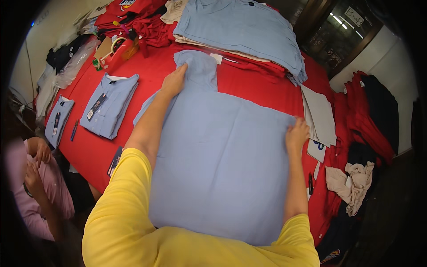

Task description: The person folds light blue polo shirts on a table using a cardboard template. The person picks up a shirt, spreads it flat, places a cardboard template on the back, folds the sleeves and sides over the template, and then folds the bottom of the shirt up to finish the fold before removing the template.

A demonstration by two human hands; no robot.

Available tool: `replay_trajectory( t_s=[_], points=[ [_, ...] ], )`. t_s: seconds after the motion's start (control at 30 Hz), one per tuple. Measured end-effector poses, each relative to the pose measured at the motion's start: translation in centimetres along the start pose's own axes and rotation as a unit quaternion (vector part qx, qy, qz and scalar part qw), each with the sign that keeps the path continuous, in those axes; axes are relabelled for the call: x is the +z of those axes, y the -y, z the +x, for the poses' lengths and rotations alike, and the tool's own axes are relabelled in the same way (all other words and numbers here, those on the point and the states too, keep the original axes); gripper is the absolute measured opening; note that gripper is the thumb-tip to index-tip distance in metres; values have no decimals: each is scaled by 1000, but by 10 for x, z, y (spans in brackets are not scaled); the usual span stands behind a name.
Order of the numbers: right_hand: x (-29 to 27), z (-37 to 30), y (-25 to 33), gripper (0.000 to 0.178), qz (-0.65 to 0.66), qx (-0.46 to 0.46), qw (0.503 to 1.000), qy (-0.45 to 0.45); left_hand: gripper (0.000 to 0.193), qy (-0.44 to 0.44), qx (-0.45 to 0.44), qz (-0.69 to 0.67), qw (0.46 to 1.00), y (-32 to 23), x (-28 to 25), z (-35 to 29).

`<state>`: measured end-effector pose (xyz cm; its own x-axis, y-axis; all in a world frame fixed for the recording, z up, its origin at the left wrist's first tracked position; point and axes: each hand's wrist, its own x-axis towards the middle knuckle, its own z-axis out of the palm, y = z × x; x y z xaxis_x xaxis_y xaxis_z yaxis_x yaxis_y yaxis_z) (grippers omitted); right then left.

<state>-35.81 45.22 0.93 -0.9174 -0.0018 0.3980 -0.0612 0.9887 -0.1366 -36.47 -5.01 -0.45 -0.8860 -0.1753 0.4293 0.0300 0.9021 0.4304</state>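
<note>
A light blue shirt [213, 155] lies spread out in front of me, with a faint crease running down its body. Its sleeve [200, 71] stretches away from me at the far left of the garment. My left hand [175, 81] is closed on the left edge of that sleeve, its fingertips partly hidden. At the shirt's far right corner, my right hand [297, 132] pinches the edge of the cloth. Both arms reach over the shirt, and the nearest part of it is hidden by my yellow top.
Folded blue shirts [109, 104] with dark tags lie on the red table cover [151, 66] at left. Behind is a pile of blue shirts [240, 31]. White sheets [318, 113] lie at right, near a beige cloth [351, 182]. Another person [44, 187] sits at left.
</note>
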Motion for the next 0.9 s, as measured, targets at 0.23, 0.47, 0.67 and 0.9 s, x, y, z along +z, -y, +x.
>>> replay_trajectory(
  t_s=[0.23,0.47,0.67,0.9],
  points=[
    [8,-49,90,57,-10,-142,981,135,50,19,-105,-102,989,17,-14,26],
    [10,-58,85,59,-43,-112,986,114,40,124,-212,149,958,48,-111,-80],
    [-1,-89,116,65,-54,-65,982,167,24,61,-210,137,966,58,-122,-92],
    [-27,-108,108,61,-4,18,980,199,22,-111,-35,169,979,42,-144,-120]
  ],
)
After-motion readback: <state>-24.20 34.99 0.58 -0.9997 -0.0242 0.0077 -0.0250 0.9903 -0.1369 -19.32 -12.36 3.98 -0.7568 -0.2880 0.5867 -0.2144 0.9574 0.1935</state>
